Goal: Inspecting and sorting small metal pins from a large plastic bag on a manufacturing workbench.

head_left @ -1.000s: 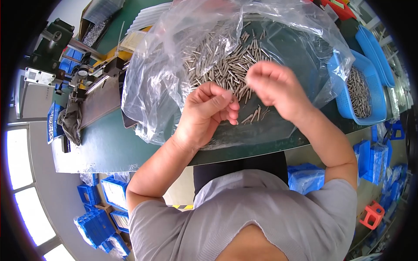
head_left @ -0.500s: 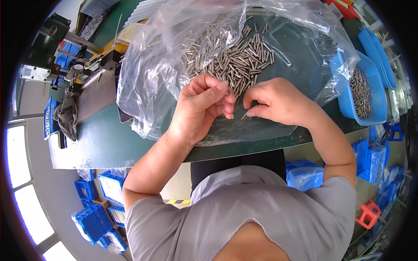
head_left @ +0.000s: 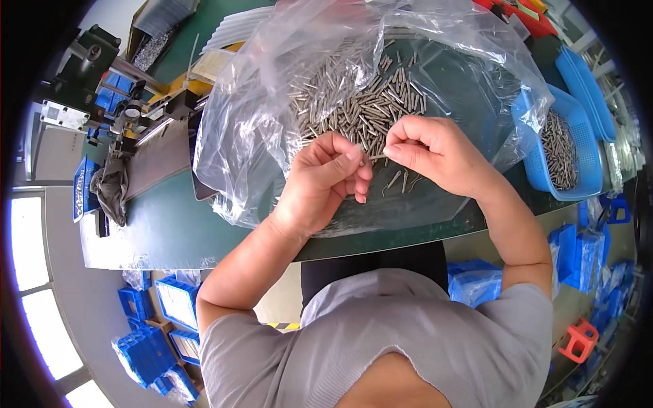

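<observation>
My left hand (head_left: 325,171) is closed in a pinch, thumb against forefinger, around something small and mostly hidden. Facing it, my right hand (head_left: 435,153) pinches a slim metal pin (head_left: 377,157), whose free end points at my left fingertips. Whether the pin touches what the left hand holds is too small to tell. Just beyond both hands lies a heap of short metal pins (head_left: 371,109) on a clear plastic bag (head_left: 238,132) spread over the green table. A few loose pins (head_left: 405,182) lie below my right hand.
At the right, a blue basket (head_left: 594,160) holds many similar pins, with a blue tray (head_left: 578,85) beyond it. A bench device with a dial gauge (head_left: 132,110) stands at the left. The green table's near edge (head_left: 381,249) runs before my body.
My right hand has risen from the loose pins toward my left fingertips, with a pin in its pinch. My left hand stays pinched, nearly in place. The whole view has shifted slightly.
</observation>
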The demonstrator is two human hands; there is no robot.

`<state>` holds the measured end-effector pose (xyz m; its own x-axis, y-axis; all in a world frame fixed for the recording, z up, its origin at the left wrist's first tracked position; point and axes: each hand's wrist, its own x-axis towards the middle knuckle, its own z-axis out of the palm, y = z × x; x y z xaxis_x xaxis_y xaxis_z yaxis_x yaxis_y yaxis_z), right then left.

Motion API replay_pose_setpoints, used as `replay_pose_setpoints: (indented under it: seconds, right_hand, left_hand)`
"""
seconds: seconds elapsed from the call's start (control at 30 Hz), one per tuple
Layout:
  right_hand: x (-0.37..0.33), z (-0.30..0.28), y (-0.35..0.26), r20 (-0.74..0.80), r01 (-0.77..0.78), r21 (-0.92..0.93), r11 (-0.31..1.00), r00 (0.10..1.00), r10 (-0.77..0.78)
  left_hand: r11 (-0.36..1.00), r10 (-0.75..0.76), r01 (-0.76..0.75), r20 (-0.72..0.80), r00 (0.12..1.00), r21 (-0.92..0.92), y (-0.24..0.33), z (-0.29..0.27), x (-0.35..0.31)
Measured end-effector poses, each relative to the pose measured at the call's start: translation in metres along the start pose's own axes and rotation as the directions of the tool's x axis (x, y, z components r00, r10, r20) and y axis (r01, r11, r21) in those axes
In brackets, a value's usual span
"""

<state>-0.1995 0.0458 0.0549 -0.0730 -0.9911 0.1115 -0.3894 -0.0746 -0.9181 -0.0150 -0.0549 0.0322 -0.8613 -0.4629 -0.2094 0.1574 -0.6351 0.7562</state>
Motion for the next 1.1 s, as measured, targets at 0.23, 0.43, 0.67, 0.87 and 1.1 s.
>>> replay_pose_setpoints:
  seconds: [0.23,0.43,0.67,0.87,1.1]
  right_hand:
    - [0.0,0.002,0.0,0.021,0.013,0.036,0.999,1.0,-0.013]
    - [-0.001,0.003,-0.005,0.035,0.054,-0.015,0.998,0.998,-0.054]
    - [0.0,0.009,-0.001,-0.016,-0.036,0.123,0.992,0.999,0.038]
    - [0.002,0.016,0.005,0.025,-0.046,0.183,0.982,0.999,0.043]
    - [0.002,0.023,0.005,-0.016,-0.057,0.305,0.951,0.998,0.065]
  left_hand:
    - [0.999,-0.005,0.005,-0.014,1.0,0.038,-0.003,0.001,0.001]
    - [0.994,-0.007,0.009,-0.015,1.0,0.105,-0.002,0.001,0.0]
    - [0.997,-0.023,0.022,0.011,1.0,0.071,-0.002,0.001,0.002]
    - [0.999,-0.021,0.021,0.02,1.0,0.024,-0.002,0.003,-0.001]
    - [0.999,-0.027,0.028,0.037,0.999,-0.031,-0.004,0.0,-0.001]
